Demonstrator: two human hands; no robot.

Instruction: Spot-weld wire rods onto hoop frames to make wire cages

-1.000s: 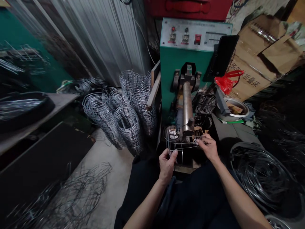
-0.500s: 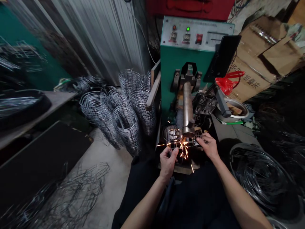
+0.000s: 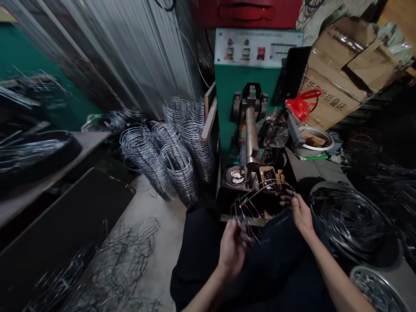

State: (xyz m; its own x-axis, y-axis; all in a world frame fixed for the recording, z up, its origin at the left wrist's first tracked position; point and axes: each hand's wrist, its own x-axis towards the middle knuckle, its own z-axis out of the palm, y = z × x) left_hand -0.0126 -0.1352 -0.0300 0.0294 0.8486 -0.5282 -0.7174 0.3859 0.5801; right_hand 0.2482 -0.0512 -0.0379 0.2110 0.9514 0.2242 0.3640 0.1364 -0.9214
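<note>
A thin bent-wire frame (image 3: 251,197) hangs between my hands over my lap, just in front of the welding machine (image 3: 224,104). A small orange spot glows on one of its joints. My left hand (image 3: 232,247), blurred by motion, is closed round the frame's lower left end. At the other side, my right hand (image 3: 301,213) grips the frame's curved right end, with its fingertips smeared. Above the frame, the machine's metal electrode arm (image 3: 251,138) points toward me, apart from the wire.
Stacks of wire baskets (image 3: 177,167) stand left of the machine. Loose wire pieces (image 3: 126,260) lie on the floor. To the right are a coil of wire (image 3: 354,221), a bowl of small metal parts (image 3: 377,288), a white basin (image 3: 320,145) and a cardboard box (image 3: 338,86).
The sparks at the electrode have stopped and the green lamp has gone dark. Both hands have drawn the wire frame down toward my lap, away from the electrode, and tilted it.
</note>
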